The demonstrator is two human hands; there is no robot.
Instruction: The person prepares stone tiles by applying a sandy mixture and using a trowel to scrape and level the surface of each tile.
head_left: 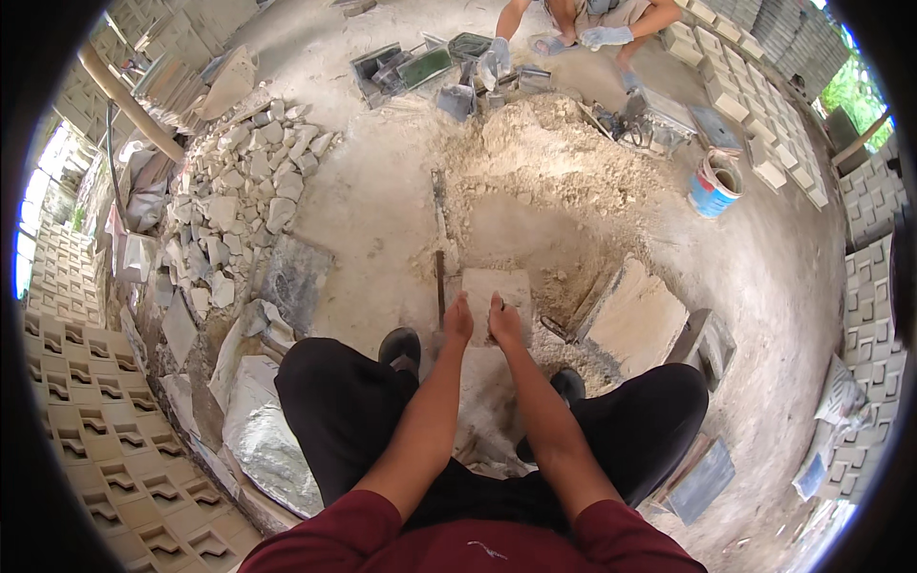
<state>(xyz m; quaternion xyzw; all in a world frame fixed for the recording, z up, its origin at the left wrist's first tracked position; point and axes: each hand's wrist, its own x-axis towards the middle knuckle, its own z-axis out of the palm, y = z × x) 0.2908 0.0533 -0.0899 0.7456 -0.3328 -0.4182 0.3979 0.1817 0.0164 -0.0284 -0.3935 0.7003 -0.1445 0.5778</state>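
Note:
A pale, square, dusty slab [499, 285] lies on the ground between my feet and the mound of sandy powder. At the left part of its near edge is my left hand [459, 319], fingers pressed together and thumb up; what they grip, if anything, is hidden. My right hand [503, 321] is curled at the slab's near right side, with a small dark thing at its fingertips, too small to name. A thin dark bar [440, 286] lies left of the slab. Both forearms reach forward between my bent knees.
Sandy powder [535, 143] is heaped ahead. A pale board [635, 315] leans at right, near a blue-white bucket [714, 187]. Broken chunks [244, 177] pile up at left. A gloved co-worker's hand [494, 63] is beside metal moulds [423, 67]. Patterned blocks [115, 430] line the sides.

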